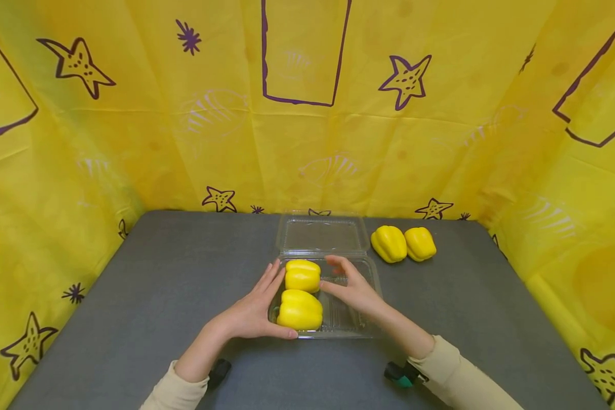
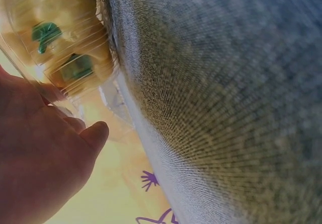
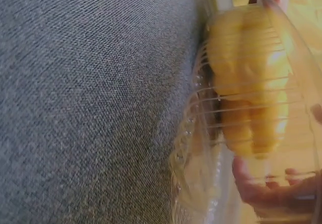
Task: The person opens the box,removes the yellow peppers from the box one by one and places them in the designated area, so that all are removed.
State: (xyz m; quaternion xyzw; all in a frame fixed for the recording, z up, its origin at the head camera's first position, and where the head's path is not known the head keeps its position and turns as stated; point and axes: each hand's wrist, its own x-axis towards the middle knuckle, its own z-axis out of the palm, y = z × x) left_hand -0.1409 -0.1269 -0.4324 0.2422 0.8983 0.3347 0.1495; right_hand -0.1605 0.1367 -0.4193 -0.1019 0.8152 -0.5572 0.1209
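Two yellow bell peppers lie in the left half of a clear plastic clamshell container [image 1: 342, 310]: a far pepper [image 1: 302, 277] and a near pepper [image 1: 300, 311]. My left hand [image 1: 252, 310] rests along the container's left side with extended fingers, its thumb at the front rim. Over the container's right half is my right hand [image 1: 357, 291], its thumb at the far pepper's right side and its other fingers spread loosely. Through the clear wall, the left wrist view shows green stems [image 2: 46, 34]. In the right wrist view the peppers [image 3: 251, 58] show behind the ribbed plastic.
The container's hinged lid [image 1: 323, 236] lies open toward the back. Right of it, two more yellow peppers sit side by side on the grey table [image 1: 174, 267], a larger one [image 1: 389, 244] and a smaller one [image 1: 420, 244]. A yellow patterned cloth [image 1: 307, 136] surrounds the table's back and sides.
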